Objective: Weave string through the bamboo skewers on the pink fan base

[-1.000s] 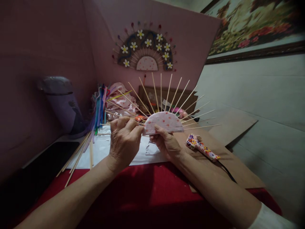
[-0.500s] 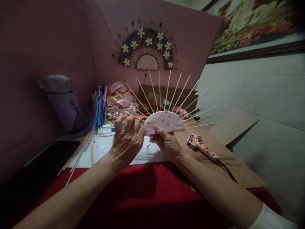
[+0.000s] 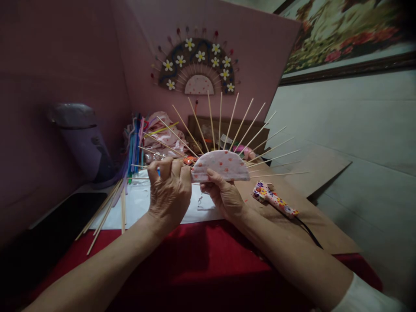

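Note:
I hold up a half-round pad [image 3: 222, 165] covered in pink dotted cloth, with several thin wooden sticks [image 3: 242, 125] fanning out of its curved edge. My right hand [image 3: 224, 197] pinches the pad's flat lower edge from below. My left hand [image 3: 169, 190] is closed on the sticks at the pad's left end, fingers curled over them. Both hands hover above a white sheet [image 3: 139, 203] on the red cloth [image 3: 201, 255].
A finished fan with white flowers [image 3: 196, 65] hangs on the pink board. A flower-patterned glue gun [image 3: 274, 199] lies on brown cardboard [image 3: 312, 225] at right. Loose sticks [image 3: 104, 216], coloured pipe cleaners [image 3: 134, 145], a purple jug [image 3: 82, 138] and a black phone [image 3: 65, 216] sit at left.
The fan piece has shifted slightly left and up. My left hand's fingers have closed further over the leftmost sticks.

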The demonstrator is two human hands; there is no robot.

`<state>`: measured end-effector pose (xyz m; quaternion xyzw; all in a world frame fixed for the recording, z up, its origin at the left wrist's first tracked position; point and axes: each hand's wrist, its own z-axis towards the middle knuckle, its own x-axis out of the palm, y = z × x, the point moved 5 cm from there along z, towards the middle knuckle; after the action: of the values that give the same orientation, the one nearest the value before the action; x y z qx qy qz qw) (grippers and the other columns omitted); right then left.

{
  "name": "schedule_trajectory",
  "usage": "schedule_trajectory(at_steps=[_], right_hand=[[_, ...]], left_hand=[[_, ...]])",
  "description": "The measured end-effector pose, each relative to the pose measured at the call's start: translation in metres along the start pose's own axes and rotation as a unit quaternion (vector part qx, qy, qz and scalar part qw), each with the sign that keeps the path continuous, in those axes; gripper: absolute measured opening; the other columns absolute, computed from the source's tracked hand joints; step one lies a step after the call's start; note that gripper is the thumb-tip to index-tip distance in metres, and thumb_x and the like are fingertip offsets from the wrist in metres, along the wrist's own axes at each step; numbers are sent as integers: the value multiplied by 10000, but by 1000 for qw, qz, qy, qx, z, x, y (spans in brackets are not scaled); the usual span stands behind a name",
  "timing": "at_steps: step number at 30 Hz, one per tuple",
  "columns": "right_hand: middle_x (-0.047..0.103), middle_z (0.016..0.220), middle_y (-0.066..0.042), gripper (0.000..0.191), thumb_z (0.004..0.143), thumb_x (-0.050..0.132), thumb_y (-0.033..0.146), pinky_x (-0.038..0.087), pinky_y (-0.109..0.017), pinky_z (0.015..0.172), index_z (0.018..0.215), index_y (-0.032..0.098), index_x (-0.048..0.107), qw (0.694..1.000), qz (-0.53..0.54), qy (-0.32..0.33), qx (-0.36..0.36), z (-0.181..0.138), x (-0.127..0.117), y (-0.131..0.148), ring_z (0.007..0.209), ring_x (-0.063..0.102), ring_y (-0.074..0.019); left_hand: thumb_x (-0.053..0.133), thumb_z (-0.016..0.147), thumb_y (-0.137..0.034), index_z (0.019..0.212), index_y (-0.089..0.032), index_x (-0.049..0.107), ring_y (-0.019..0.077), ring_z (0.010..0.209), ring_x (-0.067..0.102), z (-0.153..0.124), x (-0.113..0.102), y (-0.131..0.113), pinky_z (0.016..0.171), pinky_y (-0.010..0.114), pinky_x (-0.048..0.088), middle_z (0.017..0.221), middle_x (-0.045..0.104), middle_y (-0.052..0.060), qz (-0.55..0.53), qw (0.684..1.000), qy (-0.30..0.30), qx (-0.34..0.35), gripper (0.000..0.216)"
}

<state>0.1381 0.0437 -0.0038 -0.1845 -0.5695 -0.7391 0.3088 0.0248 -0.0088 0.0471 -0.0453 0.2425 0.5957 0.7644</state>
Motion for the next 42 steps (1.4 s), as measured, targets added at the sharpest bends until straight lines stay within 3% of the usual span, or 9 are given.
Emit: schedule_trajectory(at_steps=[14, 21, 30, 32, 37, 42], right_hand=[[643, 651, 3, 97, 713, 685, 215, 506, -207, 515, 761, 135, 657, 1000, 12, 17, 6, -2, 7, -2, 524, 589, -88], [636, 602, 8, 105, 691, 698, 226, 507, -217, 512, 706, 134, 650, 1000, 10, 1, 4, -3, 7, -1, 509, 593, -98], [647, 611, 3, 112, 689, 705, 233, 518, -202, 509, 707, 135, 654, 1000, 8, 5, 5, -4, 9, -1, 519, 603, -96], [647, 604, 8, 120, 680, 710, 234, 518, -201, 499, 710, 136, 649, 1000, 11, 0, 3, -3, 6, 0, 505, 598, -94], [640, 550, 26, 173, 597, 748, 187, 503, -187, 451, 700, 132, 622, 998, 34, -61, 1, 5, -12, 6, 459, 585, -91], [647, 559, 22, 156, 614, 733, 187, 506, -198, 461, 680, 144, 598, 997, 57, -57, -4, 8, -15, 9, 463, 586, -95]], left_hand=[[426, 806, -104, 747, -164, 537, 277, 963, 437, -2, 0, 6, 862, 449, 258, 759, 522, 83, -82, 991, -4, -102, 139], [381, 829, -105, 740, -164, 505, 278, 943, 425, -2, 0, 3, 828, 437, 286, 757, 512, 89, 20, 998, -9, -66, 164], [365, 842, -116, 746, -160, 499, 277, 927, 424, -1, 0, -1, 818, 437, 293, 763, 522, 99, 50, 997, -4, -58, 170], [356, 849, -128, 751, -162, 499, 286, 930, 422, 1, 1, 4, 810, 452, 293, 770, 520, 104, 46, 997, 3, -67, 177], [352, 873, -203, 770, -164, 505, 328, 938, 415, 3, 0, 36, 755, 486, 281, 783, 508, 127, 15, 985, -5, -172, 188], [433, 850, -201, 784, -188, 503, 274, 911, 435, 4, -7, 21, 765, 429, 299, 801, 541, 101, -63, 991, -52, -101, 97]])
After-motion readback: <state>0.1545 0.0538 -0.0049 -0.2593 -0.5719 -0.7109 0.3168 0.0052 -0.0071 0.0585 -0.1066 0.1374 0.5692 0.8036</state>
